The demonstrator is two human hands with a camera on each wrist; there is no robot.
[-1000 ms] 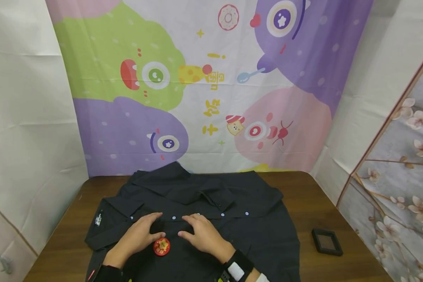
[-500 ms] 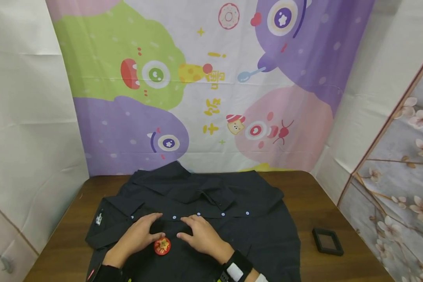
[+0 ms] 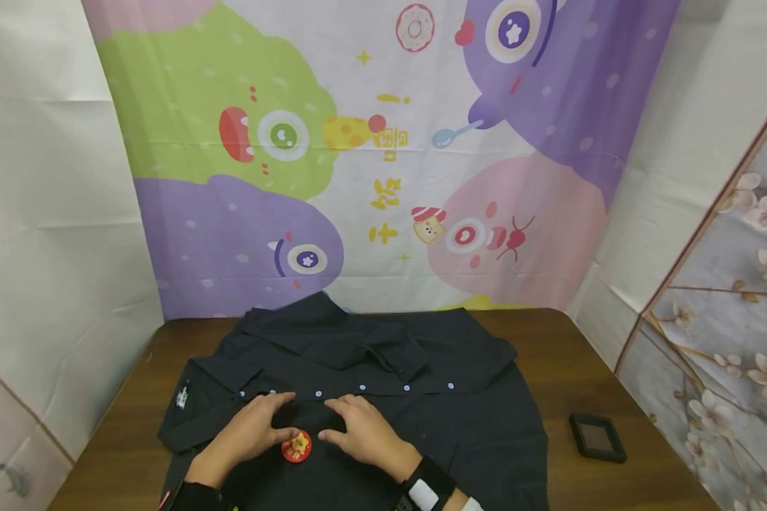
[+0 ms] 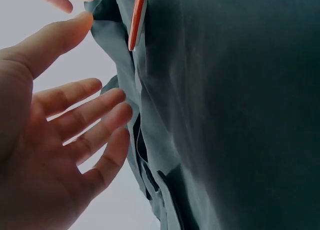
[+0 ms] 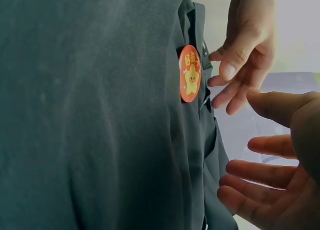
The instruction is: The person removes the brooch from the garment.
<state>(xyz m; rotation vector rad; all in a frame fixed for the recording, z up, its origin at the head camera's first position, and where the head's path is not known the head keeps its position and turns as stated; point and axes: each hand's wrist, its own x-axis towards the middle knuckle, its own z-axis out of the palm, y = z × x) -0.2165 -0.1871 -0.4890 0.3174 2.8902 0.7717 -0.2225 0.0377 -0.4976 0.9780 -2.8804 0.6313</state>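
Observation:
A dark button-up shirt (image 3: 486, 440) lies spread over the table, its row of pale buttons running across. On it sits a round red badge (image 3: 297, 447) with a yellow star, seen tilted in the right wrist view as a red disc (image 5: 190, 73). My left hand (image 3: 251, 427) hovers at the badge's left, thumb tip near its upper edge; contact is unclear. To the right of the badge, my right hand (image 3: 369, 434) is held over the shirt, apart from it. Both hands have spread, relaxed fingers, as the left wrist view shows for the left hand (image 4: 75, 135), and neither holds anything.
A small black square frame (image 3: 597, 437) lies on the brown wooden table (image 3: 562, 369) at the right. Behind the table hangs a cartoon-print cloth (image 3: 383, 270), and a floral panel (image 3: 735, 355) stands at the right.
My right hand has drifted slightly left, nearer to the badge. The left hand stays almost still, and the whole head view has shifted a little.

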